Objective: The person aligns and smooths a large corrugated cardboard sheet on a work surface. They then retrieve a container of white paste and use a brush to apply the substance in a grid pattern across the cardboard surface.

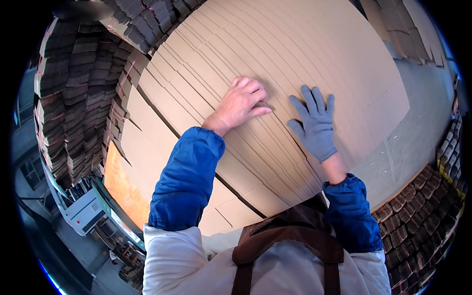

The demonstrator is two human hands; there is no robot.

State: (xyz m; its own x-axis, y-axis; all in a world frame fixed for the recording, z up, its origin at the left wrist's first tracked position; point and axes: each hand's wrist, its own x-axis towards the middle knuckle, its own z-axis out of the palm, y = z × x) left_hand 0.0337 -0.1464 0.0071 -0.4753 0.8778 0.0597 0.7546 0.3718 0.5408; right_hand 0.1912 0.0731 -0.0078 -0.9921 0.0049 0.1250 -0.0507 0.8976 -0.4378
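A wide fan of overlapping brown cardboard sheets [344,73] spreads out in front of me, their long edges stepped side by side. My left hand [243,101], bare, rests on the stepped edges near the middle. Its fingers are curled in toward the thumb, and their tips are partly hidden, so I cannot tell if a sheet edge is pinched there. To the right, my right hand [315,120] wears a grey glove and lies flat on the top sheet with its fingers spread. Blue sleeve covers [187,177] wrap both forearms.
Tall bundles of stacked cardboard [73,98] stand at the left, with more stacks [413,216] at the lower right. An orange-brown board [125,177] shows under the sheets' left side. A light-coloured machine [91,211] stands at the lower left. Grey floor [418,98] shows at the right.
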